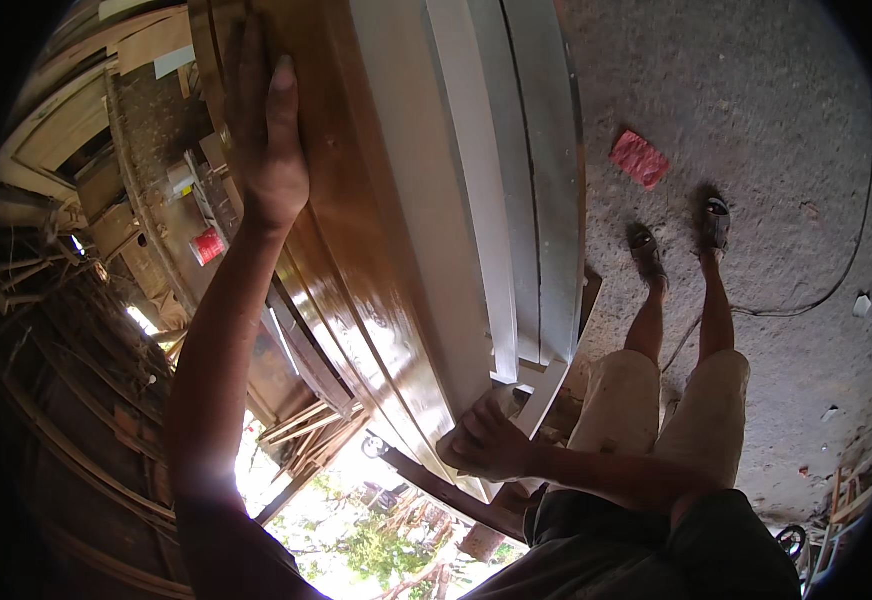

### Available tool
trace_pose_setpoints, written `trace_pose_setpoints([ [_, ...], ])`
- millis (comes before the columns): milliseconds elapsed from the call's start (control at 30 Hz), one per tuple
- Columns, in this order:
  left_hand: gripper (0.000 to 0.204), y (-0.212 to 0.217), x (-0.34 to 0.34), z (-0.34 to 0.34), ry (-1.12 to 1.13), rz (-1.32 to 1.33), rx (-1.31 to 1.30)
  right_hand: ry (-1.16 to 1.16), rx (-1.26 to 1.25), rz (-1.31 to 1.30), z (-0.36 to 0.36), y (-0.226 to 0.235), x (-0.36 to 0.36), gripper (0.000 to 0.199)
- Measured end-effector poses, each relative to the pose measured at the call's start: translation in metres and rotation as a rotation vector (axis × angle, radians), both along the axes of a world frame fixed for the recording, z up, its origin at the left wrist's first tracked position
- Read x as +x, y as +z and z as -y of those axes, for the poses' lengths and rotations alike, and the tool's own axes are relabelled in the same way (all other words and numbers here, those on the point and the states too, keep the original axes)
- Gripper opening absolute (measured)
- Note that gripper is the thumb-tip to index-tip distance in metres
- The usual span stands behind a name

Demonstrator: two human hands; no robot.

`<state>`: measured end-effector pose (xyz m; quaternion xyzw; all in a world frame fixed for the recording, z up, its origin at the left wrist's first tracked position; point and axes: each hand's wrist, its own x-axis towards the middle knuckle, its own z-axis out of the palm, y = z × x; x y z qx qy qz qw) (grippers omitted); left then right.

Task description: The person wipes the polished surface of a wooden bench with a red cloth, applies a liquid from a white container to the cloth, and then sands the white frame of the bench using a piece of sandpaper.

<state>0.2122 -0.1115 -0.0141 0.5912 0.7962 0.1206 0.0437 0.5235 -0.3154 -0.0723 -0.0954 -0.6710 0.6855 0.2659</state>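
A long wooden piece (401,190) slants across the middle, with a glossy brown varnished face and paler grey boards along its right side. My left hand (271,150) lies on the brown face near the upper end, fingers stretched out and holding nothing. At the lower end, beside a pale crosspiece (546,395), my right hand (491,445) is closed with bent fingers. Something brown and rounded shows under its fingers. I cannot make out whether that is a separate block or part of the wooden piece.
My sandalled feet (716,215) stand on the rough grey floor (756,110), near a flat red piece (639,160). A dark cable (816,300) curves across the floor. On the left are a red-and-white can (207,246), stacked boards (66,150) and loose wood strips (311,425).
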Motion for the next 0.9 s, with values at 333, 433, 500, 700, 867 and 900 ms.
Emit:
trace_pose_setpoints([
  [333,0.050,0.007,-0.064,0.043,-0.438,-0.190,-0.005,-0.424,-0.035,-0.111,-0.204,-0.042,-0.187,0.062],
  [433,0.048,-0.004,-0.035,0.022,-0.303,-0.130,0.024,-0.283,0.169,0.122,-0.051,-0.028,-0.086,0.059],
  [500,0.047,0.000,-0.026,0.007,-0.238,-0.128,0.046,0.001,0.133,0.123,0.028,-0.021,-0.020,0.058],
  [700,0.069,0.013,-0.024,0.017,0.024,-0.116,-0.034,-0.339,0.183,-0.041,-0.216,-0.041,-0.174,0.072],
  [867,0.069,0.009,-0.022,-0.008,-0.041,-0.074,-0.006,-0.564,-0.102,-0.223,-0.382,-0.035,-0.261,0.071],
  [900,0.070,0.010,-0.025,-0.008,-0.048,-0.073,0.006,-0.562,-0.078,-0.230,-0.362,-0.037,-0.256,0.070],
])
